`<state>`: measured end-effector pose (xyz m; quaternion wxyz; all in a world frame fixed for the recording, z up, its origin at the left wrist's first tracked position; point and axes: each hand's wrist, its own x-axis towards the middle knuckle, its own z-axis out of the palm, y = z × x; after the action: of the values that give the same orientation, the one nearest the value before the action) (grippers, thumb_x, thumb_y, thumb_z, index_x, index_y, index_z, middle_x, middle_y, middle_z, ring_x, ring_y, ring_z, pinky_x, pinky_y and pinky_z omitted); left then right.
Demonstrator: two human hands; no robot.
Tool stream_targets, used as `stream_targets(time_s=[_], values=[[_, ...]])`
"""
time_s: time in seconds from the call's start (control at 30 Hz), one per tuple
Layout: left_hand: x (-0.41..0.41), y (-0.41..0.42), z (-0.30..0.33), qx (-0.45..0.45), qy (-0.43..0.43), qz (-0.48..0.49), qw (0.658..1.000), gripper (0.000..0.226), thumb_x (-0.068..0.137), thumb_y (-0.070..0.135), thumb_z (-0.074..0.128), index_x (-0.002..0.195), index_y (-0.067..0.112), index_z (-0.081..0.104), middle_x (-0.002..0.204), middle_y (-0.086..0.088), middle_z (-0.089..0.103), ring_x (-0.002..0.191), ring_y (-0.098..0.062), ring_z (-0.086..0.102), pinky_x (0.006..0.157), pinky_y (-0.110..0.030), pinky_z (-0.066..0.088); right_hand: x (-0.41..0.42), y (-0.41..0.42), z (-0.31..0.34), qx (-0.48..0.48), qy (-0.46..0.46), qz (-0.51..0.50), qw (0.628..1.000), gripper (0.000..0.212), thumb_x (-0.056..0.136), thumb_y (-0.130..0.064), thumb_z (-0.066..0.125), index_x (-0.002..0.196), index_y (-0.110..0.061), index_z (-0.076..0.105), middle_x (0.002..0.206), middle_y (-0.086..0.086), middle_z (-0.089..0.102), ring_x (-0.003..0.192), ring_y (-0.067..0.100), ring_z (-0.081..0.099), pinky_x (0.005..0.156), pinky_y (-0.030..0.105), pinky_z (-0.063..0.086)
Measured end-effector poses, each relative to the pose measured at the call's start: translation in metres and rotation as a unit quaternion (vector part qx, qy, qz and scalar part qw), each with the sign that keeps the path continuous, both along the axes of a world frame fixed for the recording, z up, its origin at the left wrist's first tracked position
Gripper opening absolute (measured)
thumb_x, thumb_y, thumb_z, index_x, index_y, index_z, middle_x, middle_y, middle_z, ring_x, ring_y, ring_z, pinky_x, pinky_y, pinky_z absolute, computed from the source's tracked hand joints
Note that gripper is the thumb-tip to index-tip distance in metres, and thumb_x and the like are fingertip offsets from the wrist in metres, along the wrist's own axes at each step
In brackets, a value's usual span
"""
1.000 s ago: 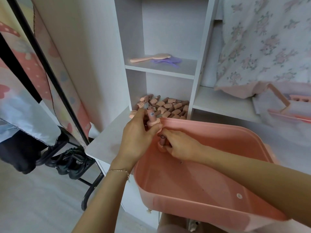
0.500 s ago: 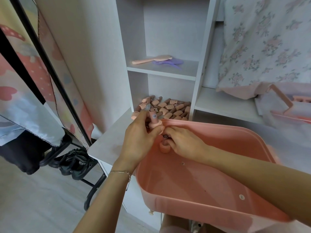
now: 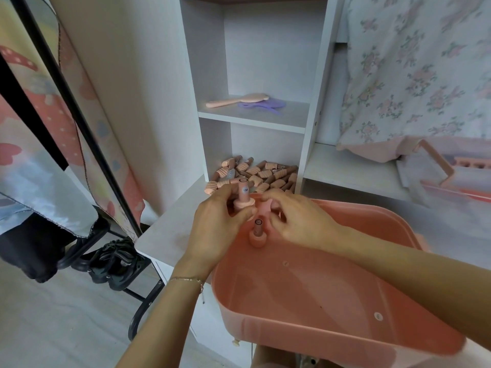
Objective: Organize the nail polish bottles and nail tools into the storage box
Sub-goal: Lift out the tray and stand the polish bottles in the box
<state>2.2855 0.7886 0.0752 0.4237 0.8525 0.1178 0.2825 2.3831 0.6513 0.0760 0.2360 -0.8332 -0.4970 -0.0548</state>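
A tall white laminate shelf unit (image 3: 255, 62) is standing against the wall, and a large salmon-pink plastic storage box (image 3: 332, 309) is sitting in front of it, filling the lower right of the view. A floral-print fabric (image 3: 414, 70) is hanging at the upper right above a flat pink tray with an upright handle (image 3: 449, 179). In the lowest open compartment a heap of small pink nail polish bottles with ribbed bodies (image 3: 255, 173) is lying on its sides, just behind the far rim of the box. On the shelf above, a pink oval-headed hairbrush (image 3: 236, 100) is lying beside a flat purple plastic comb (image 3: 263, 105), the two touching. The left hand (image 3: 215, 235) is gripping an upright pink nail polish bottle with a numbered round label on its cap (image 3: 243, 197), fingers and thumb curled round its base at the far corner of the box. The right hand (image 3: 297, 221) is hovering over the box with fingers loosely bent and slightly apart, holding nothing. Between and below the two hands, a second pink nail polish bottle (image 3: 257, 233) is standing upright inside the box at its far left corner, apart from both hands.
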Motion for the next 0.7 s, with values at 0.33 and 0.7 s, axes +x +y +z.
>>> stream_targets(time_s=[0.33, 0.7], values=[[-0.007, -0.004, 0.010, 0.062, 0.018, -0.080, 0.995, 0.020, 0.072, 0.017, 0.076, 0.088, 0.025, 0.068, 0.063, 0.035, 0.054, 0.058, 0.011, 0.047, 0.057, -0.004, 0.032, -0.008, 0.001, 0.046, 0.097, 0.144, 0.053, 0.983, 0.013, 0.087, -0.012, 0.057, 0.099, -0.015, 0.060, 0.066, -0.012, 0.052, 0.060, 0.003, 0.049, 0.061, 0.012, 0.036], [-0.008, -0.004, 0.012, 0.079, 0.000, -0.099, 0.992, 0.030, 0.066, 0.020, 0.079, 0.092, 0.032, 0.070, 0.080, 0.029, 0.061, 0.079, 0.006, 0.050, 0.069, -0.003, 0.033, -0.004, -0.008, 0.050, 0.048, 0.141, 0.077, 0.986, 0.010, 0.088, -0.010, 0.055, 0.096, -0.015, 0.052, 0.070, 0.008, 0.061, 0.066, 0.019, 0.051, 0.064, 0.018, 0.037]])
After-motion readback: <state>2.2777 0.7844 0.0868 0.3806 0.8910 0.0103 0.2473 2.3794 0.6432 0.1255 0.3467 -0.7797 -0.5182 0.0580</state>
